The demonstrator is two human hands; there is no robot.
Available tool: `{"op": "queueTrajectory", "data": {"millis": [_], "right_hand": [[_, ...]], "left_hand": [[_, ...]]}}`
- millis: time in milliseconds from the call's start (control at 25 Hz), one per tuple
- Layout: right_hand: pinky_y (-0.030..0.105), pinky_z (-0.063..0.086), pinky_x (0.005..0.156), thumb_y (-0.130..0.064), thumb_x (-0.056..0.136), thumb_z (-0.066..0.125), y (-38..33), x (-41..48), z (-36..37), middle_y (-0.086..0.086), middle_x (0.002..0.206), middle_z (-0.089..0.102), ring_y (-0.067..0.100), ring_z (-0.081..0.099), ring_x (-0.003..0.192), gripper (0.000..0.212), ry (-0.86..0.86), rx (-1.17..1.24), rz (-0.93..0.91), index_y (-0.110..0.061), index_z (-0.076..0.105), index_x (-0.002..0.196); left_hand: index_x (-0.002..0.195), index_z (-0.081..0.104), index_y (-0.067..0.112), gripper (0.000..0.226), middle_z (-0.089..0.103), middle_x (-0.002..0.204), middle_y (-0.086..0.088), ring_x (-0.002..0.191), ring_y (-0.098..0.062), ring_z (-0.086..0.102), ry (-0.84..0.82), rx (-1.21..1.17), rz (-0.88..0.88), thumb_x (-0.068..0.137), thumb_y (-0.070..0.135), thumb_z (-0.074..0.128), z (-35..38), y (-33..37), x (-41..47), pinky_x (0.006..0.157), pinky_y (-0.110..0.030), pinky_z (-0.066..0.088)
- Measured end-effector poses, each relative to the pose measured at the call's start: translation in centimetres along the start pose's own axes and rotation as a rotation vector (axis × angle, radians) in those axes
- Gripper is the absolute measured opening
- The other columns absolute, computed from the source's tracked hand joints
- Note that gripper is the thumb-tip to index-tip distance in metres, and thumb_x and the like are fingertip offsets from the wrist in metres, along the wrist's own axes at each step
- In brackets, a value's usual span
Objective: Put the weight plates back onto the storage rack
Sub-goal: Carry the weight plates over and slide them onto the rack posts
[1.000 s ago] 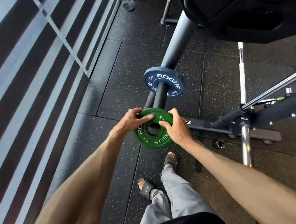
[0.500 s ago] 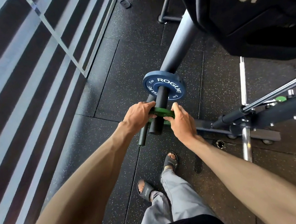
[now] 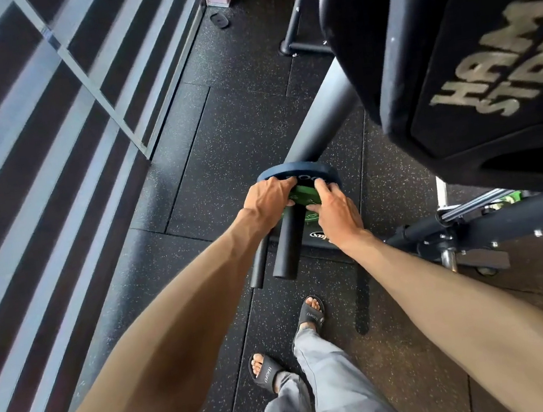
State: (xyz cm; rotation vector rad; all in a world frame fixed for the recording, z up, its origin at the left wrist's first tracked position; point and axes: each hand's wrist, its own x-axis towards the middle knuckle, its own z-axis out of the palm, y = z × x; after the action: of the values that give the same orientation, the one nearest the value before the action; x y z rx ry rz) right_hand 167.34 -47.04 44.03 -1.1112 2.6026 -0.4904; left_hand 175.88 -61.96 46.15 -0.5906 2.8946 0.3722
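**A:** What is standing nearest, this side of the peg?

**B:** Two feet in black slide sandals (image 3: 310, 314) are standing just short of the free tip of the thick black steel storage peg (image 3: 286, 248). A thinner black steel peg (image 3: 257, 270) is running just left of it.

**A:** And the plate?

**B:** The small round green rubber weight plate (image 3: 303, 198) is sitting threaded on the thick peg, far up it. It is lying close against the small round blue rubber weight plate (image 3: 279, 171) at the peg's root. Whether they are touching, I cannot tell. The left hand (image 3: 267, 197) is curling its fingers over the green plate's left rim. The right hand (image 3: 336, 212) is pinching the right rim between thumb and fingers.

**A:** How should the seating go?

**B:** I'd judge both hands should be pushing evenly, so the bore is not cocking on the peg. The fingertips should be slipping off the rim's back before green meets blue, or they risk getting nipped.

**A:** Beyond the peg?

**B:** The grey steel upright tube (image 3: 324, 119) is rising from the peg's root. A big black bumper plate with pale lettering (image 3: 449, 44) is hanging above and right of it.
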Motion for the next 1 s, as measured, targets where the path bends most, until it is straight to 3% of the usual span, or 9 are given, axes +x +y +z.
{"op": "queueTrajectory", "data": {"millis": [200,400,520,720,1000], "right_hand": [[0.046,0.052,0.078,-0.022,0.098,0.06,0.1,0.1,0.4,0.018,0.125,0.059,0.042,0.066,0.103,0.042,-0.032,-0.014,0.055,-0.011,0.041,0.134],[0.047,0.048,0.092,-0.029,0.095,0.066,1.4,-5.7,1.3,0.02,0.136,0.05,0.039,0.055,0.121,0.06,-0.037,0.135,0.335,-0.013,0.032,0.142],[0.043,0.049,0.088,-0.033,0.099,0.057,3.7,-11.6,2.1,0.016,0.128,0.055,0.036,0.058,0.116,0.045,-0.077,0.083,0.404,-0.017,0.038,0.136],[0.04,0.048,0.09,-0.031,0.1,0.054,8.6,-19.0,2.6,0.013,0.126,0.061,0.034,0.058,0.118,0.032,-0.135,0.139,0.485,-0.013,0.05,0.126],[0.034,0.046,0.076,-0.025,0.1,0.053,18.0,-31.0,-1.2,0.013,0.108,0.069,0.034,0.063,0.104,0.018,-0.102,0.215,0.589,-0.011,0.06,0.11]], "left_hand": [[0.135,0.041,0.009,0.043,0.062,0.114,-0.014,0.106,-0.032,0.063,0.028,-0.061,-0.126,0.1,0.031,0.053,0.4,1.0,-1.4,0.083,-0.04,0.049],[0.144,0.03,0.005,0.059,0.053,0.122,-0.019,0.107,-0.035,0.059,0.132,-0.167,-0.343,0.099,0.035,0.052,2.0,1.3,-5.2,0.085,-0.045,0.052],[0.142,0.034,0.006,0.049,0.053,0.125,-0.017,0.11,-0.034,0.057,0.194,-0.156,-0.456,0.101,0.031,0.045,3.0,2.8,-7.2,0.087,-0.046,0.05],[0.123,0.046,0.007,0.027,0.061,0.116,-0.018,0.102,-0.038,0.061,0.165,-0.184,-0.244,0.098,0.017,0.039,4.2,9.4,-11.6,0.082,-0.047,0.049],[0.115,0.054,0.006,0.027,0.067,0.111,-0.019,0.102,-0.04,0.064,-0.152,-0.082,-0.107,0.101,0.018,0.034,9.0,24.9,-16.0,0.08,-0.041,0.049]]}}
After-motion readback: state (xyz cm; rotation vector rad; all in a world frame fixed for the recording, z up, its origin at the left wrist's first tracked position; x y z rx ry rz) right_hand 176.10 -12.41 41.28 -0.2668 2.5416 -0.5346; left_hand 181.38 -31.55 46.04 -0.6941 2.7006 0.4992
